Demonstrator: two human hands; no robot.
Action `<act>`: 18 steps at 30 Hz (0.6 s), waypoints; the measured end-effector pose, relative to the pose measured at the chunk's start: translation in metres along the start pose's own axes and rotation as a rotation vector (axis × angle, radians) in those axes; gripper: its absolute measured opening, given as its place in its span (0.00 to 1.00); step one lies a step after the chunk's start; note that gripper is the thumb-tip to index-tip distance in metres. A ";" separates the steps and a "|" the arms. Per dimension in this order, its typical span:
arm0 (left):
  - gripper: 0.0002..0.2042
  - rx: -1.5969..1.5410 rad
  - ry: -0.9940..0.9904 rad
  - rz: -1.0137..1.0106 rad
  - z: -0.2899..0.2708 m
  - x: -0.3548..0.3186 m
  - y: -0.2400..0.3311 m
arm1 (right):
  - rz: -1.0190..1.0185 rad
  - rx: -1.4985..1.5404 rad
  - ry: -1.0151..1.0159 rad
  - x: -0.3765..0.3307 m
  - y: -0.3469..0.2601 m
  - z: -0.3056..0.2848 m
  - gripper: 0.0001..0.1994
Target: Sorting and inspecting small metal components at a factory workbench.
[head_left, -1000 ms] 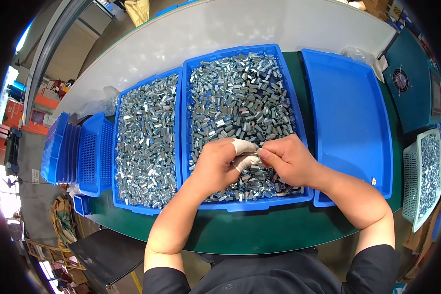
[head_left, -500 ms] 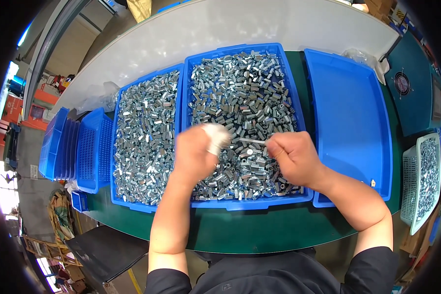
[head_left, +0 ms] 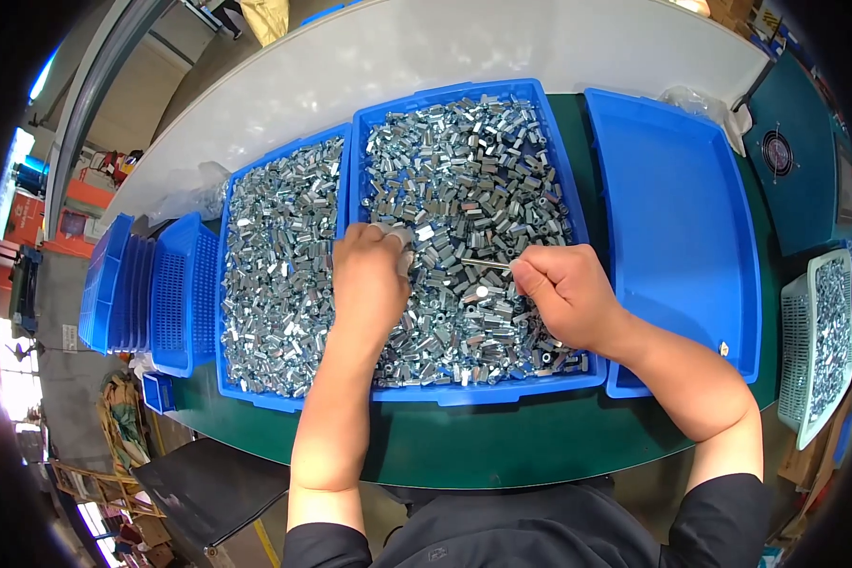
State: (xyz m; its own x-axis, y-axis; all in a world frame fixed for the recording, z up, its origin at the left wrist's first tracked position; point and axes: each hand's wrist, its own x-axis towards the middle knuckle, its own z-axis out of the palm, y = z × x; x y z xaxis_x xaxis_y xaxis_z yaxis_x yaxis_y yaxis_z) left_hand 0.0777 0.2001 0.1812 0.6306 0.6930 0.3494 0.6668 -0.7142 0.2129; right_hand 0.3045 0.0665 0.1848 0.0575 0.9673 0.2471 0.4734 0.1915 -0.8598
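The right hand point(head_left: 568, 295) is closed in a fist, pinching a thin silver metal rod point(head_left: 483, 265) whose long axis runs nearly level, its free end pointing toward the left hand point(head_left: 369, 275). Both hands hover over the middle blue plastic tray point(head_left: 464, 388), heaped with small shiny hexagonal metal spacers point(head_left: 473, 161). The left hand's fingers curl narrowly, with white-wrapped fingertips point(head_left: 393, 235) pressing into the spacers; whether they hold one I cannot tell. Left of that tray, touching it, sits a second blue tray point(head_left: 246, 393) of similar parts; right of it lies a blue tray point(head_left: 672, 189) with bare floor, giving open room. Farther right stands a white mesh basket point(head_left: 797, 379) of parts.
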 end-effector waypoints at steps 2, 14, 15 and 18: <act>0.11 0.014 -0.024 -0.009 0.003 0.000 -0.004 | 0.005 -0.004 -0.009 0.000 0.000 0.001 0.14; 0.08 -1.238 -0.136 -0.400 -0.008 0.003 0.014 | 0.006 0.004 0.008 0.001 0.004 0.002 0.14; 0.08 -1.283 -0.195 -0.382 -0.010 0.002 0.017 | -0.007 -0.004 0.010 0.000 0.004 0.002 0.14; 0.08 -1.268 -0.237 -0.390 -0.009 -0.001 0.029 | -0.012 -0.010 -0.003 0.001 0.000 0.001 0.14</act>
State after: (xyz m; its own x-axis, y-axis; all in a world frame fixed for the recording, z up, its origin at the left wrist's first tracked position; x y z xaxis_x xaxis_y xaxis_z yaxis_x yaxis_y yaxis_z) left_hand 0.0930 0.1782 0.1951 0.6245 0.7784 -0.0640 0.0738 0.0228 0.9970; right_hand 0.3035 0.0674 0.1849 0.0496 0.9654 0.2561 0.4830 0.2013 -0.8522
